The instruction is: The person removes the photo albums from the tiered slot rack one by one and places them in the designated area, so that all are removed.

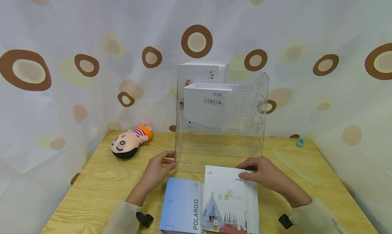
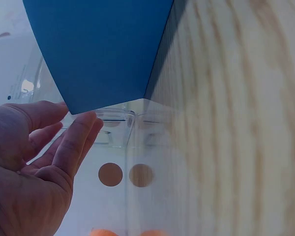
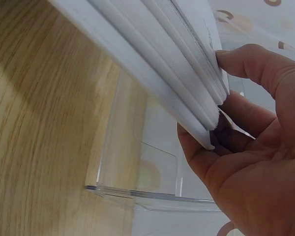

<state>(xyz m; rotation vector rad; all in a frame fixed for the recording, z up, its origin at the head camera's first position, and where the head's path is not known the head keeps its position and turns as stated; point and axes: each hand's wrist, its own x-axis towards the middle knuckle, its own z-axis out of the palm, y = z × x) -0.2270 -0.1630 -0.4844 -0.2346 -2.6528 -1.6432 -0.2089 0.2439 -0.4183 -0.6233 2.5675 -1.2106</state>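
My right hand (image 1: 266, 174) pinches the upper right corner of a white book (image 1: 228, 201) with a tent drawn on its cover. In the right wrist view the thumb lies on the cover and fingers reach under the back cover (image 3: 152, 93). My left hand (image 1: 154, 171) is at the lower left side of a clear acrylic rack (image 1: 264, 91), its fingers loosely bent; whether they touch the rack I cannot tell. A blue book (image 1: 180, 206) marked POLAROID lies left of the white one, its dark blue face (image 2: 98, 49) showing close to the left fingers.
Two white books stand in the rack, one (image 1: 205, 108) in front of and below the other (image 1: 199, 72). A plush doll (image 1: 128, 144) lies at the back left. Toward the right are a small blue ring (image 1: 300, 143) and a pale translucent strip (image 1: 294, 166).
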